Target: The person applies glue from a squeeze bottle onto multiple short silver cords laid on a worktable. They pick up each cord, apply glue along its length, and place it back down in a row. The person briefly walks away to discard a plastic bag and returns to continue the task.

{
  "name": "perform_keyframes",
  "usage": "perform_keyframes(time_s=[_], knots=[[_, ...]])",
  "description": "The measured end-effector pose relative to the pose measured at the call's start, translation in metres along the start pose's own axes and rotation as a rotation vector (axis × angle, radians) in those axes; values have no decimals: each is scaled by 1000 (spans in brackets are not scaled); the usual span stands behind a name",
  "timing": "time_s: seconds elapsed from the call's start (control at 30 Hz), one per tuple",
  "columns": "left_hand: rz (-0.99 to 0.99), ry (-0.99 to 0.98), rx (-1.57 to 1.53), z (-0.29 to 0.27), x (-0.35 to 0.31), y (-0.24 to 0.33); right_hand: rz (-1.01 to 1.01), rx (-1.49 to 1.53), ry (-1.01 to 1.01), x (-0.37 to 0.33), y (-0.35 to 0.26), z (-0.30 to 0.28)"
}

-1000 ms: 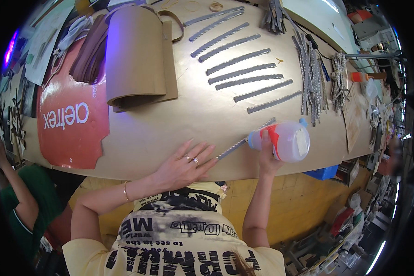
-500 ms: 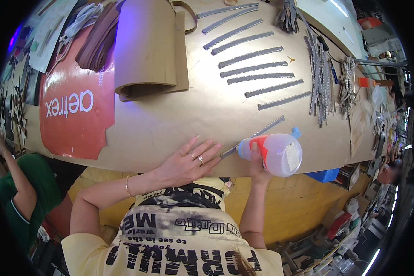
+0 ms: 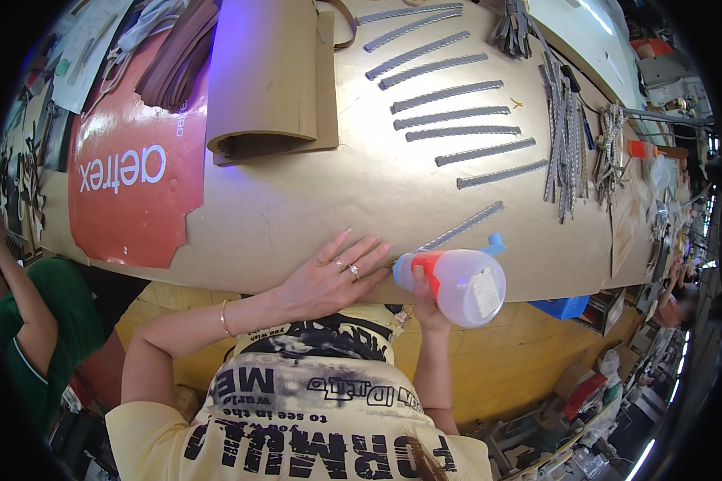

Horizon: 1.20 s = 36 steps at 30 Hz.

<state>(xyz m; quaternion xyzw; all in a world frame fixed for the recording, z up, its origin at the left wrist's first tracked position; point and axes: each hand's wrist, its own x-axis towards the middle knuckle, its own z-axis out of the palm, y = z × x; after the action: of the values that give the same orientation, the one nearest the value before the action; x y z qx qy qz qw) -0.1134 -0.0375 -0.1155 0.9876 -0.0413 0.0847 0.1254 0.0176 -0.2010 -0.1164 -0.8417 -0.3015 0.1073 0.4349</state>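
My right hand (image 3: pixel 427 308) is wrapped round a squeeze bottle (image 3: pixel 475 290), translucent white with a red band, a white sticker and blue cap parts. It lies tilted over the nearest grey braided strip (image 3: pixel 475 222), its blue tip at the strip's near end. Flat on the table, fingers spread, rests my left hand (image 3: pixel 329 282), wearing rings. Its fingertips are beside that near end; whether they press on the strip cannot be made out. Farther off, several similar braided strips (image 3: pixel 464 132) lie apart in a slanting row.
Curled brown board (image 3: pixel 265 88) stands on the table (image 3: pixel 297 200). Left of it are a red sheet (image 3: pixel 128 192) and a bundle of brown strips (image 3: pixel 176 60). More braided strips (image 3: pixel 564 144) lie in a pile at right. A person in green (image 3: pixel 60 309) works at left.
My right hand has carried the bottle left along the near strip, toward my left hand. More of the strip's far part shows. My left hand stays nearly in place.
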Motion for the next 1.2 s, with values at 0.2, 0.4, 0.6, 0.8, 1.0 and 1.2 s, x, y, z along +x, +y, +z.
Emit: perform_keyframes(time_s=[0.2, 0.4, 0.6, 0.8, 1.0, 1.2], knots=[[-166, 122, -200, -4, 4, 6, 252, 1022, 503, 25, -4, -6], [-287, 214, -161, 2, 33, 16, 280, 1019, 931, 59, 0, -43], [-237, 244, -92, 3, 41, 4, 116, 669, 912, 92, 10, -67], [-226, 223, -101, -8, 44, -9, 90, 362, 880, 108, 8, -78], [-200, 201, -77, -13, 46, -8, 62, 191, 864, 101, 12, -84], [-102, 110, 46, -16, 55, -6, 134, 543, 966, 90, 38, -81]])
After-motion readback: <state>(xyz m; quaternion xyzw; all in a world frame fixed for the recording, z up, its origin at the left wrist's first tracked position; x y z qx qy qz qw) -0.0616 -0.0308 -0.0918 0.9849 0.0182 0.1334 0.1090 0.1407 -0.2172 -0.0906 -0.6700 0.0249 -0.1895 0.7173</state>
